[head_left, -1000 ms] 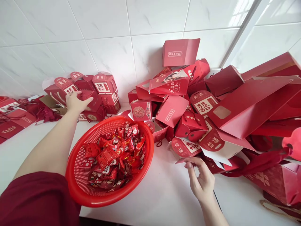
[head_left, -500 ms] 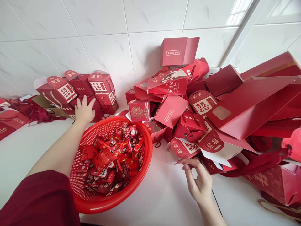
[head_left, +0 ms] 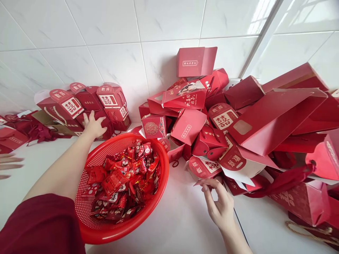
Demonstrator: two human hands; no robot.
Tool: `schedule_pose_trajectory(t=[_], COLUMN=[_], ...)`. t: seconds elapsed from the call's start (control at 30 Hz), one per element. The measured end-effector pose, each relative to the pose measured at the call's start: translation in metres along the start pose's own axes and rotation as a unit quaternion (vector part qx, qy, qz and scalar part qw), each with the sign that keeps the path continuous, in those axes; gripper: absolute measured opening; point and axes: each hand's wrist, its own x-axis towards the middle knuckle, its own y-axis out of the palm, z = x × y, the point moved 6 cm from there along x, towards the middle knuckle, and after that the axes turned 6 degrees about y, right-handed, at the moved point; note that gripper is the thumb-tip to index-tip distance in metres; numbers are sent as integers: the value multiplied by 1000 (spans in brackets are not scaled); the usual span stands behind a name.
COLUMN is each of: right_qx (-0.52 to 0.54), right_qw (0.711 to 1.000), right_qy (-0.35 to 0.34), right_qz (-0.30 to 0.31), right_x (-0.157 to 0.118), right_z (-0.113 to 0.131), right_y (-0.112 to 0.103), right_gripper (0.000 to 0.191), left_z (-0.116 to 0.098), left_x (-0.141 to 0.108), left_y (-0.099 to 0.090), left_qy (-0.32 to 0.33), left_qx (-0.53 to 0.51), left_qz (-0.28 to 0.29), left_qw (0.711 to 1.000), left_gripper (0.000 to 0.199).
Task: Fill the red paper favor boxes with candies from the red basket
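My left hand [head_left: 94, 126] reaches over the far left side of a red basket, fingers spread against a dark red gift box [head_left: 106, 128] in the stacked row by the wall. The red plastic basket [head_left: 166, 160] holds many red-wrapped sweets [head_left: 124, 183]. My right hand [head_left: 218, 201] is low on the right, thumb and forefinger pinched on a small piece of red card [head_left: 197, 183]. Most of that card is hidden by the fingers. Just beyond it lies a red box with a printed flap [head_left: 203, 167], at the front of a heap.
A heap of red gift boxes [head_left: 189, 127] and paper bags [head_left: 280, 120] covers the right side against the tiled wall [head_left: 169, 21]. Another person's hand [head_left: 9, 165] shows at the left edge, over the white table [head_left: 182, 215]. More red bags [head_left: 13, 139] stand at the far left.
Another person's hand has come in at the left edge. The view has shifted slightly. My left hand stays at the stacked boxes, and my right hand keeps its pinch.
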Motion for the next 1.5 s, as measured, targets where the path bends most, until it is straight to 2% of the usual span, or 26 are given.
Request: schedule_pose_trajectory(t=[0.1,0.17,0.23,0.33,0.43,0.53,0.6,0.63,0.73,0.8,0.87,1.0,1.07,1.13,1.27,1.33,1.43,1.5], right_qx=[5,11,14,16,25,38,40,40,40,41,41,43,43,43,40,38,38,41], right_qw=[1000,1000,1000,1000,999,999,999,999,999,999,999,999,998,998,999,999,999,999], right_qy=[3,6,9,14,16,17,17,15,14,16,18,15,15,15,10,6,2,3], right_qz=[3,8,13,15,12,9,8,9,19,25,27,30,32,32,31,31,30,26], right_x=[-2,-3,-3,-3,-1,0,1,1,1,0,-2,-3,-3,-2,-1,-2,-3,-4], right_z=[0,1,1,0,0,1,2,2,3,3,3,5,5,6,7,8,8,8], right_y=[0,1,2,2,1,0,-1,-1,0,1,1,1,1,2,2,3,4,3], right_gripper=[15,14,14,13,14,15,15,15,15,15,14,14,14,15,15,15,15,16], left_z=[-22,-53,-96,-173,-251,-316,-345,-352,-349,-333,-316,-292,-285,-282,-282,-280,-279,-282], left_x=[2,10,21,34,32,12,-5,-11,-19,-18,-16,-8,-5,-5,-11,-15,-18,-24], left_y=[-11,-19,-29,-44,-48,-42,-34,-30,-20,-12,-3,9,7,-3,-39,-56,-67,-62], left_qy=[-22,-6,27,109,189,275,317,315,231,170,145,183,214,242,279,267,175,57], left_qx=[16,23,30,19,6,33,58,71,107,129,139,126,116,91,-44,-125,-293,-448], left_qz=[-19,-36,-66,-106,-81,-30,1,7,3,14,35,64,57,33,-23,-39,-30,4], left_qw=[999,999,997,988,979,961,947,947,967,977,979,973,968,965,959,955,939,892], left_gripper=[66,66,62,40,31,36,41,45,65,79,90,97,97,96,93,87,74,65])
